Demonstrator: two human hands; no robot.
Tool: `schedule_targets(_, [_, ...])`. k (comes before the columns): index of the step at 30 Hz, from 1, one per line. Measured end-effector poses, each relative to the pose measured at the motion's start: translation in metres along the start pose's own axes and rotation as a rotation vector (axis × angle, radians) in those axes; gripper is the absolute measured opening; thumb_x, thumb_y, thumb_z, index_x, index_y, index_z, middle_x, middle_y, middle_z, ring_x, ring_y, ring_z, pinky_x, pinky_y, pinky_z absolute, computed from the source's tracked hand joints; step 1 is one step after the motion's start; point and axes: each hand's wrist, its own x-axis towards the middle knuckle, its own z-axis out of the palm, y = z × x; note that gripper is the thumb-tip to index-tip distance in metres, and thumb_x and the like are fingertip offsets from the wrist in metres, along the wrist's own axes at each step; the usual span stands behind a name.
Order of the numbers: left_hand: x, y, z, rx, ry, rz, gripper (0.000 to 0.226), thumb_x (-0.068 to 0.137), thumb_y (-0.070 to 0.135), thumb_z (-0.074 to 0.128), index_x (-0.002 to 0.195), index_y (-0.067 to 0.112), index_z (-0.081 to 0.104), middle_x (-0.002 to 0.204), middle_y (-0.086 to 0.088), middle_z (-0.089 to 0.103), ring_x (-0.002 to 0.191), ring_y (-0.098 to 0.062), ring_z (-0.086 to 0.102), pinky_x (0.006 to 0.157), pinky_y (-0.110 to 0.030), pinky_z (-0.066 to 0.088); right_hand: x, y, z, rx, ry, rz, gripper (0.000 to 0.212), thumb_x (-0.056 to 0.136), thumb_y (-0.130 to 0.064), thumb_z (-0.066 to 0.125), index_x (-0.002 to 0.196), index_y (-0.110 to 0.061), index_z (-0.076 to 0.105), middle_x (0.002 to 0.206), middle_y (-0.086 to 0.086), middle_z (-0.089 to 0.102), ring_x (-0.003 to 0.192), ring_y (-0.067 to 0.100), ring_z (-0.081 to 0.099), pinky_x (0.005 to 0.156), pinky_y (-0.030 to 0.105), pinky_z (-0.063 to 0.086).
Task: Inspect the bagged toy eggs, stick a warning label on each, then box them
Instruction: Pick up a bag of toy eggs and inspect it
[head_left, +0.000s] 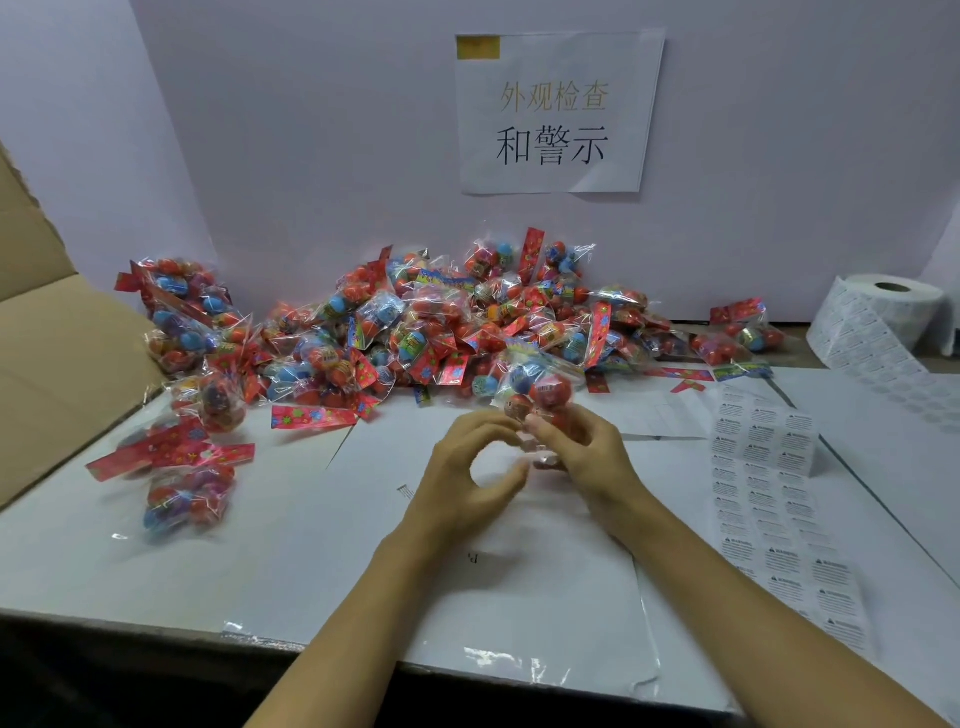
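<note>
**Head view: one bag under inspection, most of the heap still waiting**

Head camera, nearest first: two bare forearms reach in over the white paper-covered table (519, 597). The right hand (587, 449) has its fingers curled round the bottom of one bag of toy eggs (537, 389), holding it upright just above the table. The left hand (467, 467) curves toward it with fingertips at the bag's lower edge — whether it actually pinches the plastic is blurred and I cannot tell.

To the right lies a strip of warning labels (769, 467), trailing back to the label roll (878, 317) near the wall. No label is visible on the held bag, so I judge this the inspection step, with sticking yet to come.

Left of the hands sit a few separate bags (182, 467) beside the open cardboard box (52, 353) — nothing can be seen inside it from here. Farther back, the large pile of bagged eggs (415, 332) spreads against the wall, beneath a printed sign (556, 114). Most of the job appears to remain.
</note>
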Motion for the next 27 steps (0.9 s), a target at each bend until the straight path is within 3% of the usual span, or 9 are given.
schedule_targets(3, [0.003,0.002,-0.001,-0.086,0.129,-0.267,0.030,0.086,0.021,0.076,0.113,0.018,0.064,0.114,0.005,0.062,0.106,-0.008,0.062,0.082,-0.020,0.054,0.001,-0.007,-0.007,0.124,0.005,0.039,0.020,0.091,-0.025,0.072,0.107,-0.014,0.074,0.099,0.006,0.077,0.074,0.014,0.065,0.062,0.027,0.046])
schedule_targets(5, [0.007,0.008,-0.004,-0.403,0.063,-0.557,0.040,0.085,0.028,0.081,0.119,0.019,0.062,0.114,-0.001,0.066,0.093,-0.008,0.069,0.074,-0.022,0.057,0.000,-0.010,-0.007,0.176,-0.050,0.063,0.026,0.085,-0.035,0.069,0.102,-0.016,0.076,0.094,0.007,0.075,0.069,0.014,0.061,0.059,0.025,0.043])
schedule_targets(7, [0.009,0.010,-0.008,-0.783,-0.042,-0.776,0.044,0.082,0.035,0.080,0.114,0.009,0.068,0.107,-0.014,0.072,0.084,-0.022,0.073,0.072,-0.030,0.060,-0.001,-0.011,-0.006,0.166,-0.125,0.066,0.030,0.084,-0.037,0.067,0.103,-0.016,0.076,0.093,0.008,0.072,0.070,0.013,0.059,0.059,0.024,0.042])
schedule_targets(11, [0.007,0.013,-0.010,-0.880,-0.181,-0.779,0.037,0.080,0.037,0.082,0.096,0.004,0.077,0.091,-0.020,0.073,0.078,-0.028,0.071,0.071,-0.032,0.059,-0.004,-0.011,-0.005,0.071,-0.207,0.059,0.020,0.085,-0.040,0.064,0.093,-0.024,0.074,0.082,0.001,0.066,0.070,0.013,0.056,0.060,0.027,0.041])
schedule_targets(17, [0.007,0.016,-0.012,-0.862,-0.168,-0.757,0.016,0.082,0.027,0.084,0.088,0.013,0.081,0.089,-0.020,0.075,0.080,-0.031,0.075,0.071,-0.031,0.060,-0.004,-0.011,-0.004,-0.023,-0.155,0.058,0.024,0.082,-0.045,0.067,0.097,-0.028,0.075,0.090,-0.007,0.066,0.078,0.013,0.051,0.053,0.024,0.039])
schedule_targets(20, [0.008,0.016,-0.012,-0.904,-0.104,-0.761,0.014,0.077,0.022,0.083,0.086,0.011,0.081,0.089,-0.020,0.075,0.079,-0.030,0.075,0.072,-0.032,0.061,-0.006,-0.011,-0.002,0.002,-0.136,0.085,0.027,0.081,-0.051,0.071,0.100,-0.032,0.076,0.092,-0.008,0.067,0.070,0.010,0.053,0.049,0.024,0.035])
schedule_targets(24, [0.008,0.013,-0.013,-0.920,-0.018,-0.750,0.018,0.075,0.019,0.089,0.087,0.009,0.079,0.086,-0.021,0.073,0.077,-0.030,0.074,0.071,-0.032,0.060,-0.009,-0.008,0.001,-0.143,-0.083,0.063,0.053,0.074,-0.067,0.075,0.081,-0.015,0.073,0.069,-0.004,0.065,0.054,0.009,0.051,0.041,0.021,0.034])
schedule_targets(27, [0.008,0.011,-0.014,-0.893,-0.020,-0.742,0.022,0.074,0.020,0.090,0.088,0.009,0.077,0.084,-0.020,0.074,0.073,-0.027,0.073,0.068,-0.030,0.059,-0.011,-0.006,0.004,-0.219,-0.084,0.019,0.048,0.069,-0.061,0.076,0.066,-0.013,0.071,0.056,0.000,0.058,0.046,0.010,0.047,0.042,0.020,0.035])
